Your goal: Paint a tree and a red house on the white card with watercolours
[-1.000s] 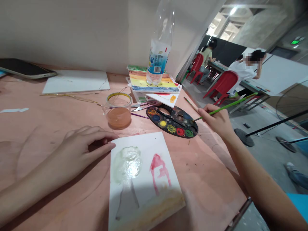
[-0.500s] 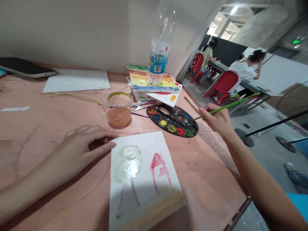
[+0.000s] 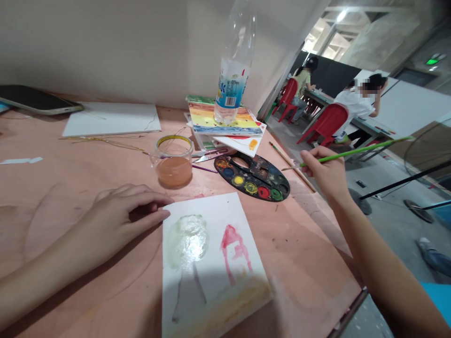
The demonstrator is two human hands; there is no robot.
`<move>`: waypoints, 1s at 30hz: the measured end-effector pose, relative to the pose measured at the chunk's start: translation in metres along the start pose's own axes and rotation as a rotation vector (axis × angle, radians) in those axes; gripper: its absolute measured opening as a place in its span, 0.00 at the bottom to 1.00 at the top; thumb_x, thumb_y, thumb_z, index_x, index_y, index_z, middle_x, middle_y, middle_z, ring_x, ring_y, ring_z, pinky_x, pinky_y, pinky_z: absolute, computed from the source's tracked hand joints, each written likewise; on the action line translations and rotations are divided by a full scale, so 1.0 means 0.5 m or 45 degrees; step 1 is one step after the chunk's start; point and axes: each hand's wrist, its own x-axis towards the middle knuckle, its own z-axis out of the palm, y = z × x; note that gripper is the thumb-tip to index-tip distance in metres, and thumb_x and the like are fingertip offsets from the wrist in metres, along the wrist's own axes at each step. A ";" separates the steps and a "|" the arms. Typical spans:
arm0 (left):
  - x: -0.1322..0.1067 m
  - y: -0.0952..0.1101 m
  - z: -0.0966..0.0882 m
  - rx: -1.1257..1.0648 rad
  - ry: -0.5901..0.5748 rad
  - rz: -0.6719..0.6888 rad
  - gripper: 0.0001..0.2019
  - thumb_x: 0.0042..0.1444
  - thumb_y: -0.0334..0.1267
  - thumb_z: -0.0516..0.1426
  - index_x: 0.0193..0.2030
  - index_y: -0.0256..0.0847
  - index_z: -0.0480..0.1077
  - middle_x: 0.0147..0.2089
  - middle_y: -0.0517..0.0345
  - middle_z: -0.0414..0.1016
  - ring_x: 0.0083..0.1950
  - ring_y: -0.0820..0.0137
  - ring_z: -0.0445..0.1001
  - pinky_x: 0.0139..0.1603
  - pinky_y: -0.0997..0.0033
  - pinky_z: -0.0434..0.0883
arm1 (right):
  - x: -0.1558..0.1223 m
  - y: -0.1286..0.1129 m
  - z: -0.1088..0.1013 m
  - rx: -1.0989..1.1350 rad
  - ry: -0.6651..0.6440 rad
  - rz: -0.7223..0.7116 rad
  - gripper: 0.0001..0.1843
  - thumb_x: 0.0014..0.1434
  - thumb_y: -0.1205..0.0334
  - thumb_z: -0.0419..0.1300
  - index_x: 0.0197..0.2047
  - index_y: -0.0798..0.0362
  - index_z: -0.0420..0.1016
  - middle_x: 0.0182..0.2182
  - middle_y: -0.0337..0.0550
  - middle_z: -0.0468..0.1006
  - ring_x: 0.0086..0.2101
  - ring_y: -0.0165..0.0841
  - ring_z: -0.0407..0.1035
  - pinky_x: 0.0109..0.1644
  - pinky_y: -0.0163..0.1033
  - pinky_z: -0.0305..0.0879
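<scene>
My right hand point(image 3: 326, 173) is closed round a green paintbrush point(image 3: 362, 149), its bristle end pointing left at the right rim of the black paint palette point(image 3: 252, 176). The palette's wells hold yellow, red, green, blue and orange paint. On the table in front of me lies a white canvas board point(image 3: 218, 211) painted with a pale green tree, a red house shape and a brownish band of ground. My left hand point(image 3: 132, 211) rests on the table, with thumb and forefinger at the board's upper left corner. Beyond it stands a clear cup point(image 3: 174, 171) of brownish water.
A plastic bottle point(image 3: 230, 89) stands on a stack of painted boards point(image 3: 200, 117). Scissors point(image 3: 211, 154) and another brush point(image 3: 282, 155) lie around the palette. At the back left are a phone point(image 3: 38, 101) and a white board point(image 3: 116, 119). People sit on red chairs point(image 3: 326, 124) farther off.
My right hand has moved slightly right and up with the paintbrush, drawing its tip back to the palette's edge. My left hand stays at the board's corner.
</scene>
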 end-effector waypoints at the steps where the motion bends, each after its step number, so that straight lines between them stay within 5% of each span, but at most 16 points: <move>1: 0.000 0.001 0.001 -0.013 0.022 0.007 0.25 0.62 0.66 0.55 0.44 0.51 0.82 0.45 0.54 0.86 0.46 0.53 0.78 0.52 0.55 0.70 | 0.003 0.002 0.003 0.103 0.024 0.043 0.14 0.74 0.54 0.66 0.40 0.55 0.76 0.30 0.33 0.75 0.24 0.24 0.67 0.28 0.31 0.69; 9: -0.011 0.012 0.010 -0.039 0.055 0.019 0.23 0.56 0.69 0.58 0.39 0.55 0.82 0.42 0.58 0.87 0.48 0.48 0.79 0.59 0.43 0.62 | -0.031 -0.035 0.058 0.840 -0.275 0.496 0.23 0.76 0.45 0.62 0.36 0.55 0.73 0.22 0.27 0.66 0.16 0.20 0.54 0.19 0.27 0.56; 14: -0.020 0.024 0.010 -0.105 -0.036 0.008 0.21 0.57 0.66 0.59 0.40 0.54 0.81 0.43 0.60 0.87 0.52 0.48 0.78 0.66 0.38 0.53 | -0.086 -0.093 0.087 1.016 -0.443 0.591 0.33 0.48 0.33 0.80 0.28 0.52 0.72 0.16 0.26 0.63 0.15 0.18 0.52 0.16 0.23 0.52; 16: -0.021 0.032 0.010 -0.148 -0.085 0.008 0.20 0.57 0.64 0.60 0.39 0.53 0.81 0.43 0.60 0.86 0.51 0.49 0.78 0.68 0.37 0.51 | -0.102 -0.111 0.093 1.035 -0.475 0.585 0.34 0.39 0.34 0.83 0.28 0.52 0.73 0.16 0.27 0.66 0.15 0.18 0.54 0.16 0.23 0.52; 20: -0.026 0.048 0.009 -0.212 -0.159 0.044 0.15 0.58 0.58 0.60 0.39 0.53 0.81 0.41 0.61 0.85 0.50 0.53 0.78 0.69 0.37 0.49 | -0.132 -0.130 0.099 1.020 -0.533 0.500 0.31 0.39 0.37 0.84 0.29 0.51 0.77 0.18 0.32 0.72 0.17 0.22 0.61 0.20 0.26 0.61; 30: -0.034 0.060 0.017 -0.266 -0.176 0.112 0.04 0.60 0.43 0.66 0.40 0.49 0.82 0.38 0.65 0.81 0.47 0.63 0.76 0.68 0.50 0.50 | -0.227 -0.192 0.135 0.745 -0.865 0.190 0.04 0.55 0.65 0.76 0.31 0.50 0.86 0.27 0.40 0.85 0.27 0.29 0.77 0.31 0.29 0.72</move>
